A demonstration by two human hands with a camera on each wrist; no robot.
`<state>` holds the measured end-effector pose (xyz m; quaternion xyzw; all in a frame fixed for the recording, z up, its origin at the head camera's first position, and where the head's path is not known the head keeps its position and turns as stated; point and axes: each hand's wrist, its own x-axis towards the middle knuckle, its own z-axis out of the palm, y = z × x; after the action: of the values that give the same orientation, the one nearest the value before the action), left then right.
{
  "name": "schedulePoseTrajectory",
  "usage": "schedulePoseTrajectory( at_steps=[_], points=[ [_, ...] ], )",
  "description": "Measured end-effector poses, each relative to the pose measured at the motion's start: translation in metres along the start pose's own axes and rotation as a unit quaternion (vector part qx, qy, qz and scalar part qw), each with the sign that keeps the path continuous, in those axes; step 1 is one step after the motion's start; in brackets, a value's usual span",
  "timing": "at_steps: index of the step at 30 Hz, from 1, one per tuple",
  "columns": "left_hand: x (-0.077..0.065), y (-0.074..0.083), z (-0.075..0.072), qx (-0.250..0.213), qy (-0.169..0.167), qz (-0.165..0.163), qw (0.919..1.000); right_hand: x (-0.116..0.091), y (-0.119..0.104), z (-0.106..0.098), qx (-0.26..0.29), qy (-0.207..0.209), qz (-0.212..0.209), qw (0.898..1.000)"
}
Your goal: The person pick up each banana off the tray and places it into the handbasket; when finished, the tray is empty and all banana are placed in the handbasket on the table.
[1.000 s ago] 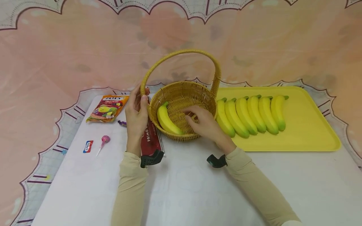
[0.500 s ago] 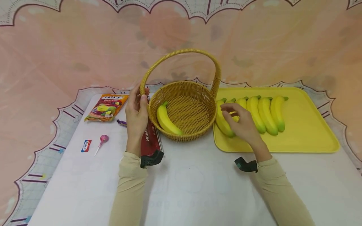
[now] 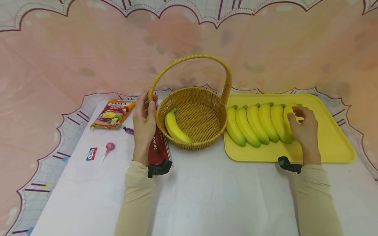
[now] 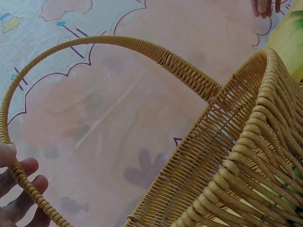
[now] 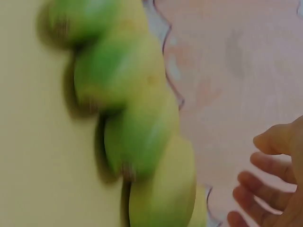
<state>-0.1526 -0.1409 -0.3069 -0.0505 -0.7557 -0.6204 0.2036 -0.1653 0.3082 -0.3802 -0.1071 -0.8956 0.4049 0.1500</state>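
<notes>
My left hand (image 3: 144, 126) holds the side of a woven basket (image 3: 203, 123) at the foot of its arched handle; in the left wrist view the thumb and fingers (image 4: 35, 185) lie around the handle (image 4: 116, 40). One yellow banana with green ends (image 3: 176, 129) lies inside the basket, along its left wall. Several more bananas (image 3: 252, 126) lie side by side on a yellow tray (image 3: 330, 144). Over the rightmost banana (image 3: 287, 123) is my right hand (image 3: 307, 131), its fingers loosely bent and holding nothing. The right wrist view shows it apart from the row.
A red spaghetti packet (image 3: 159, 150) lies partly under the basket's left side. Further left on the white table (image 3: 218, 196) are an orange candy bag (image 3: 113, 114), a purple-wrapped sweet (image 3: 128, 130), a pink lollipop (image 3: 110, 147) and a small red-and-blue candy packet (image 3: 91, 153).
My right hand has moved right, from over the basket across the row of bananas to the far end of it. The left hand and basket stay in place.
</notes>
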Motion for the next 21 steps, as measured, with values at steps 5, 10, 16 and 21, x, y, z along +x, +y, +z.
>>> schedulePoseTrajectory(
  at_steps=[5, 10, 16, 21],
  points=[
    [-0.001, 0.000, 0.001, -0.002, -0.002, -0.002, 1.0000, 0.012, 0.027, -0.011, -0.001, -0.119, 0.062, 0.991],
    [0.001, -0.006, 0.000, -0.012, 0.002, 0.002, 0.9999, 0.019, 0.038, -0.007, 0.003, -0.168, 0.084, 0.982],
    [0.004, -0.022, 0.000, -0.012, 0.004, 0.018, 0.9998, 0.015, 0.038, -0.009, -0.006, -0.169, 0.100, 0.981],
    [0.007, -0.032, 0.001, -0.009, 0.004, 0.032, 0.9994, 0.010, 0.028, -0.019, 0.003, -0.192, 0.101, 0.976]
  ],
)
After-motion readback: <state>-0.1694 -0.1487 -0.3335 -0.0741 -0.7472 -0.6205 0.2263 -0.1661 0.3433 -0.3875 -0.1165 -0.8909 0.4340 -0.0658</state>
